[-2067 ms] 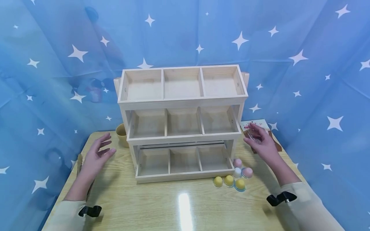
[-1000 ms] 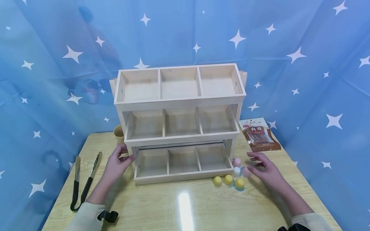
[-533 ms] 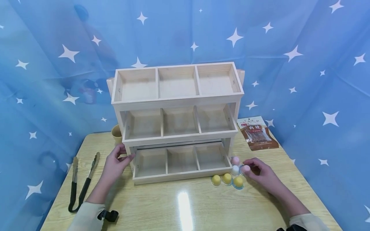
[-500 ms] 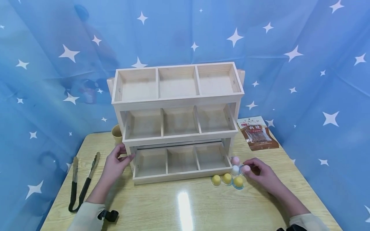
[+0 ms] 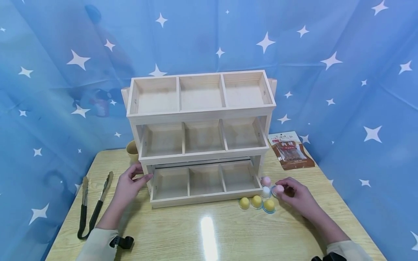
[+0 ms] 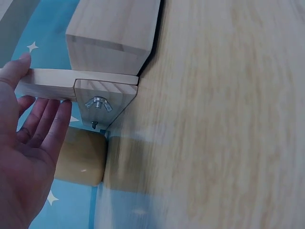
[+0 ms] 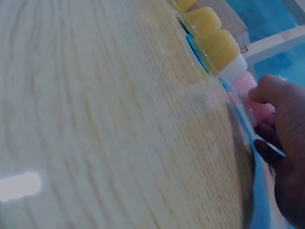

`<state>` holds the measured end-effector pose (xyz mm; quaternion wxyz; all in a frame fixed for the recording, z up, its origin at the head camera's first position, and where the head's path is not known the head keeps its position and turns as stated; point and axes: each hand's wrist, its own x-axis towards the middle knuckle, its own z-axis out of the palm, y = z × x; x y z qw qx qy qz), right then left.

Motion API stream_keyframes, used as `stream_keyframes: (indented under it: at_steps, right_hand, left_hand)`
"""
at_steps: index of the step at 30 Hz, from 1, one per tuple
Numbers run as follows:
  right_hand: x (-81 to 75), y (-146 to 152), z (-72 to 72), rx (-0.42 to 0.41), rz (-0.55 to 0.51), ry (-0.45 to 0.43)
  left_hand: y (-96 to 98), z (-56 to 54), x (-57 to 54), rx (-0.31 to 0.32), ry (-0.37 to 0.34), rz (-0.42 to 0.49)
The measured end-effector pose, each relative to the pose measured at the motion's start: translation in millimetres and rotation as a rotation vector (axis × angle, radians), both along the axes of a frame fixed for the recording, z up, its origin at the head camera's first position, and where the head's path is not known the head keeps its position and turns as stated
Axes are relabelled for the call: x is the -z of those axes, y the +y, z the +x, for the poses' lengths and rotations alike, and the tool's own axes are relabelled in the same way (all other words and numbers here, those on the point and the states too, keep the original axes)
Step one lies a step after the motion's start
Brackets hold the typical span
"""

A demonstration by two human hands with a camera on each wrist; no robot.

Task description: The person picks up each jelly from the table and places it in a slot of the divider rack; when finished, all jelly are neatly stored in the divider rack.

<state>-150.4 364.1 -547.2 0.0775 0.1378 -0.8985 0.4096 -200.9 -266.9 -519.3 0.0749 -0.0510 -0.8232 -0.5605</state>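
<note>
A three-tier wooden shelf [image 5: 202, 116] stands mid-table, each tray split into three compartments. My left hand [image 5: 127, 186] grips its lower left upright, the thumb and fingers on opposite sides of the wooden upright [image 6: 47, 83] in the left wrist view. At the shelf's front right corner sits a cluster of small pudding cups. My right hand [image 5: 300, 197] pinches a pink pudding cup [image 5: 278, 189], which rests low at the table; its far side is hidden by the fingers. Beside it are another pink cup [image 5: 266, 181], a white cup [image 5: 266, 192] and yellow cups [image 5: 269, 205].
Black-handled tongs [image 5: 92, 210] lie at the table's left. A tan cup [image 5: 132, 150] stands behind the left hand. A brown and white snack packet [image 5: 291, 152] lies at the back right. Blue star-patterned cloth [image 5: 209, 36] encloses the table [image 5: 176, 232].
My left hand moved inward to the shelf's left upright and took hold. The right hand came down from near the packet to the pink pudding cup and pinched it. Little differs over the last half second.
</note>
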Motion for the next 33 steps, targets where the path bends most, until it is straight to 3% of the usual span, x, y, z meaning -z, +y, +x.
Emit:
stream_keyframes:
  at_steps: [7, 15, 26, 33]
  right_hand:
    - [-10.2, -3, 0.3, 0.057, 0.013, 0.053]
    - [-25.3, -18, -1.2, 0.114, -0.055, 0.148]
    - [-40.9, -50, -7.5, -0.028, -0.083, 0.328]
    - [-48.8, -71, -13.2, -0.07, -0.083, 0.306]
  left_hand:
    - [-1.4, 3.3, -2.0, 0.023, -0.01, 0.022]
    - [-1.2, 1.3, -1.2, 0.031, 0.011, 0.039]
    - [-0.4, 1.3, -0.9, 0.026, 0.01, 0.052]
    - [-0.8, 1.5, -0.8, 0.018, -0.002, 0.042]
